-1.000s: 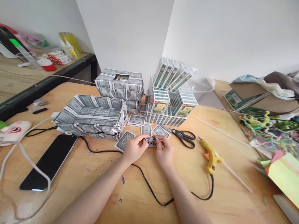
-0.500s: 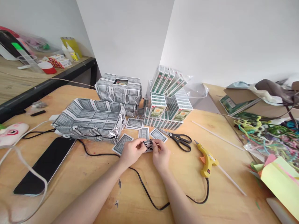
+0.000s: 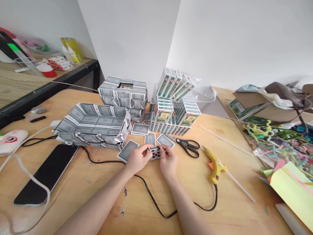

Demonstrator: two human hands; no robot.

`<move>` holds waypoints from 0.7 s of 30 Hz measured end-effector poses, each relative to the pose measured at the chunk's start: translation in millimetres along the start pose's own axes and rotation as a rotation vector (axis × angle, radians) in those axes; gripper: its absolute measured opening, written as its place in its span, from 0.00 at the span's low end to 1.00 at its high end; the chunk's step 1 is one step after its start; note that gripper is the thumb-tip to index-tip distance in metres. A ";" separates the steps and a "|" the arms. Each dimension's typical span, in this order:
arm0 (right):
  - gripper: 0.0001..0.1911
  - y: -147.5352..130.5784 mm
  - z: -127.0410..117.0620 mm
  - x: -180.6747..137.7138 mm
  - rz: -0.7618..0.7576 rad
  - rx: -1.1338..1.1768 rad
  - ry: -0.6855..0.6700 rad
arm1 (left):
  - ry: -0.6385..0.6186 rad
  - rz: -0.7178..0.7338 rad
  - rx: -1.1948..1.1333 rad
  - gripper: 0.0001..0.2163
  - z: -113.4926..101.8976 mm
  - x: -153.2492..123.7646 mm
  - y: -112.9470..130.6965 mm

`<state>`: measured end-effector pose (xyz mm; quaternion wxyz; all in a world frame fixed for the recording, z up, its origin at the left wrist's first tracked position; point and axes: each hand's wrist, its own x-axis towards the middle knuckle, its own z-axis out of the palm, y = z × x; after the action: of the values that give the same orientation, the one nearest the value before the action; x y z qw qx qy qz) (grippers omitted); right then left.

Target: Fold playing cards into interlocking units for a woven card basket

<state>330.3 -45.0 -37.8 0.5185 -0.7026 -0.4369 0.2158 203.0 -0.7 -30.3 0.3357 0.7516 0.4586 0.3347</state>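
Smooth, pale walls [image 3: 129,39] meet in a corner behind a wooden bench [image 3: 97,186], its honey-coloured, grained top marked with dark flecks. A long, open tray [image 3: 90,137] built from patterned playing cards, its sides ridged and faceted, sits at left; a blocky box [image 3: 137,94] of the same cards stands behind it. To its right rise glossy, flat-sided card packs [image 3: 165,116], stacked and leaning. A slab-like black phone [image 3: 47,176] lies in front of the tray. At the centre, a person's left hand [image 3: 138,159] and right hand [image 3: 169,161] each keep a fingertip grip closed on opposite ends of one playing card [image 3: 155,154]. A yellow plastic glue gun [image 3: 216,169] rests to the right, near black-handled scissors [image 3: 189,147]. Loose cards [image 3: 150,139] lie patterned side up just beyond the hands; the held card shows black pips on white.
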 end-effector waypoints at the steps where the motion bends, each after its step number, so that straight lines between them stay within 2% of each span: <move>1: 0.12 0.1 0.0 0.5 0.019 0.014 0.000 | -0.002 0.008 -0.023 0.13 -0.2 0.0 0.9; 5: 0.13 -2.1 -1.6 3.4 0.106 0.144 -0.019 | -0.008 0.032 -0.145 0.13 0.1 1.2 3.5; 10: 0.15 -4.7 -3.1 6.8 0.184 0.404 -0.079 | 0.048 -0.059 -0.189 0.12 1.3 5.4 -0.1; 16: 0.13 -2.2 -2.4 8.8 0.252 0.680 -0.306 | 0.088 -0.087 -0.150 0.13 -1.1 6.2 -3.8; 21: 0.10 -6.6 -2.9 8.0 0.338 0.874 -0.421 | 0.108 -0.067 -0.059 0.13 -2.6 5.7 -4.1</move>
<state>334.1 -39.3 -29.5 0.6224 -0.4222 -0.2811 0.5961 201.0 6.5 -31.1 0.3432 0.7066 0.4909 0.3768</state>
